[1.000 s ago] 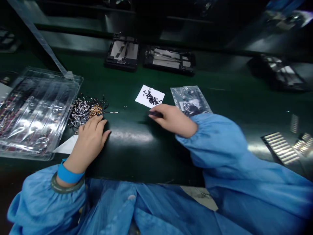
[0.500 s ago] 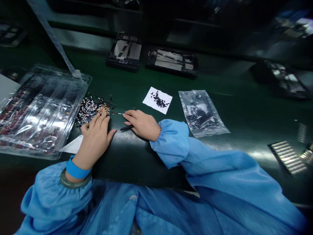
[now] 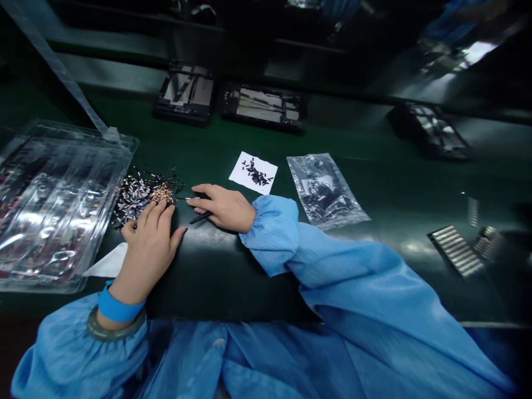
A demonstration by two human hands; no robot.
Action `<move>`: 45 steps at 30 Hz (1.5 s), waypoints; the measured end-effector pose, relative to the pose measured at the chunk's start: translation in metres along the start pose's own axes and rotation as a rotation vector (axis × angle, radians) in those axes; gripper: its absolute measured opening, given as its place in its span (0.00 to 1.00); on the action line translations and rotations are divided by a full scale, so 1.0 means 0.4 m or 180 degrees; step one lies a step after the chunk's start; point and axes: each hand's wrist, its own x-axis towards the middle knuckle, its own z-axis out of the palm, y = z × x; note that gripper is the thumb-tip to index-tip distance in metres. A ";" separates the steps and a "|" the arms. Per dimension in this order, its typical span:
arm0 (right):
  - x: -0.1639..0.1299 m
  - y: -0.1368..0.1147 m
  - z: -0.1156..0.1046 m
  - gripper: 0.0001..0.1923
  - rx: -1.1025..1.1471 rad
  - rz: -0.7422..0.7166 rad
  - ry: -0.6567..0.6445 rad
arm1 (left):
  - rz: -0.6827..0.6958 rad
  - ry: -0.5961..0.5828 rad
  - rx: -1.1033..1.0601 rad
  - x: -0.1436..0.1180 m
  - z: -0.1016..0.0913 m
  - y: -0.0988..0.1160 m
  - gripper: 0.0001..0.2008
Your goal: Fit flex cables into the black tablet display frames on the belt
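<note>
My left hand (image 3: pixel 150 244) lies palm down on the dark green table, its fingertips touching the near edge of a heap of small black, white and gold parts (image 3: pixel 143 194). My right hand (image 3: pixel 224 206) rests just right of the heap and holds a thin black tool (image 3: pixel 200 217), probably tweezers, under the fingers. Its fingertips are at a single thin part (image 3: pixel 188 198) lying beside the heap. Both arms wear blue sleeves, and a blue band is on my left wrist.
A clear plastic tray (image 3: pixel 54 205) lies at the left. A white paper with tiny black parts (image 3: pixel 253 172) and a clear bag of parts (image 3: pixel 324 190) lie beyond my right hand. Two black device frames (image 3: pixel 185 91) sit at the back; metal strips (image 3: pixel 457 249) lie right.
My right hand moved left from beside the white paper to the edge of the parts heap, taking the black tool along. My left hand stayed in place at the heap.
</note>
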 end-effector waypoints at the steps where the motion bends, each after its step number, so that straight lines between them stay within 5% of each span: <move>1: -0.010 0.006 -0.007 0.19 0.0034 0.0184 0.0103 | 0.0018 0.0024 0.0015 0.000 -0.001 0.001 0.20; 7: -0.065 0.111 -0.059 0.11 0.0048 0.1999 0.0853 | 0.0195 0.0135 0.0125 0.003 0.005 0.003 0.19; 11: -0.055 0.160 -0.079 0.09 0.0001 0.2341 0.0766 | 0.0274 0.0304 0.0098 0.002 0.018 0.003 0.18; 18: -0.022 0.152 -0.091 0.13 -0.0049 0.2774 0.0307 | 0.0336 0.0425 0.0124 -0.005 0.027 -0.004 0.15; 25: -0.026 0.174 -0.091 0.12 0.0049 0.2728 0.0278 | 0.0357 0.0457 0.0020 -0.004 0.034 -0.004 0.14; 32: 0.022 0.197 -0.106 0.10 0.0006 0.2318 0.0857 | 0.0391 0.0514 -0.0142 -0.003 0.035 -0.004 0.13; 39: 0.120 0.234 -0.104 0.13 -0.0173 0.2421 0.0109 | 0.0364 0.0580 -0.0200 -0.005 0.034 -0.003 0.11; 45: 0.080 0.122 -0.119 0.15 -0.0249 0.1836 -0.0325 | 0.0334 0.0469 -0.0210 -0.009 0.024 -0.001 0.11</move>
